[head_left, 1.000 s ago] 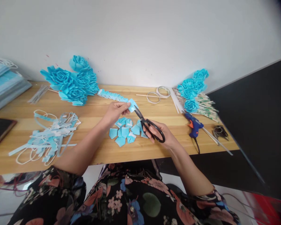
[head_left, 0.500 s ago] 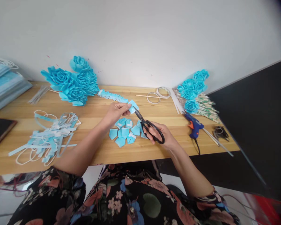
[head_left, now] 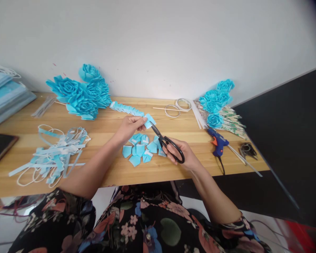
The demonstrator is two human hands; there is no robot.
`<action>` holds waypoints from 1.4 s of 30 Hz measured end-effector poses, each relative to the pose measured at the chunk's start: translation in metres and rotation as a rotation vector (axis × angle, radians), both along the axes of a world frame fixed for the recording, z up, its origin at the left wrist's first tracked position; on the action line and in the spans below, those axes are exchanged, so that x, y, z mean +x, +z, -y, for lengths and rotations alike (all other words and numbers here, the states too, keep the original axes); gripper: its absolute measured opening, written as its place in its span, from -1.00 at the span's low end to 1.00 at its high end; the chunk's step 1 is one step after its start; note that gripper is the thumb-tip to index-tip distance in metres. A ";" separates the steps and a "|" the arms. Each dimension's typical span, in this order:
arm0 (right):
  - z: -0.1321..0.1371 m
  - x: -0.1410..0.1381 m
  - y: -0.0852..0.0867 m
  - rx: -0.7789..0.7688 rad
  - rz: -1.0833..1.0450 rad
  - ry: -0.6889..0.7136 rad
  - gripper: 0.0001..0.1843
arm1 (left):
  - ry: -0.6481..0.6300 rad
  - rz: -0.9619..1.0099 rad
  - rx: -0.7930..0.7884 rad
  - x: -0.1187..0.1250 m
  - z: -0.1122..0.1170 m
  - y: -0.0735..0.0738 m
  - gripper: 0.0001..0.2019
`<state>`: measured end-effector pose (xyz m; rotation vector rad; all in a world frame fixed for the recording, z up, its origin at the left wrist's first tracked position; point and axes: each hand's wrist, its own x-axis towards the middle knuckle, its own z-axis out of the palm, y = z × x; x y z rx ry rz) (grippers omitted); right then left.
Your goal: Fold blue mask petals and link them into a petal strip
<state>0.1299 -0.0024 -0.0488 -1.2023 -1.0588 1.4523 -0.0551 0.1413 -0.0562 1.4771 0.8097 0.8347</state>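
Between thumb and fingers, my left hand pinches a small light-blue fabric piece above the table. My right hand is closed around the handles of black scissors. The scissors' tips point up and left and reach the edge of the fabric piece; whether the blades are cutting I cannot tell. Below the hands lie several cut blue pieces, some with white strips. A row of overlapping folded blue pieces stretches behind my left hand.
Blue fabric flowers lie back left, with more flowers on sticks at right. A blue glue gun, tape rolls, a pile of straps and scraps, a phone and stacked face masks lie around the wooden table.
The scissors and my right hand have shifted very slightly, with the tips a touch nearer my left fingers. My left hand still pinches the fabric piece in nearly the same place.
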 end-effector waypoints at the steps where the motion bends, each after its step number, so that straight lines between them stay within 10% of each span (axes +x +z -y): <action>1: 0.000 0.001 -0.001 -0.001 -0.006 0.002 -0.55 | -0.002 -0.001 -0.001 0.000 0.000 0.000 -0.58; 33: 0.003 0.012 -0.006 -0.068 -0.286 -0.023 -0.62 | -0.001 -0.015 0.103 -0.002 -0.005 -0.003 -0.50; 42: 0.004 0.007 -0.007 -0.083 -0.387 0.112 -0.33 | -0.015 -0.080 0.116 -0.001 -0.003 -0.003 -0.52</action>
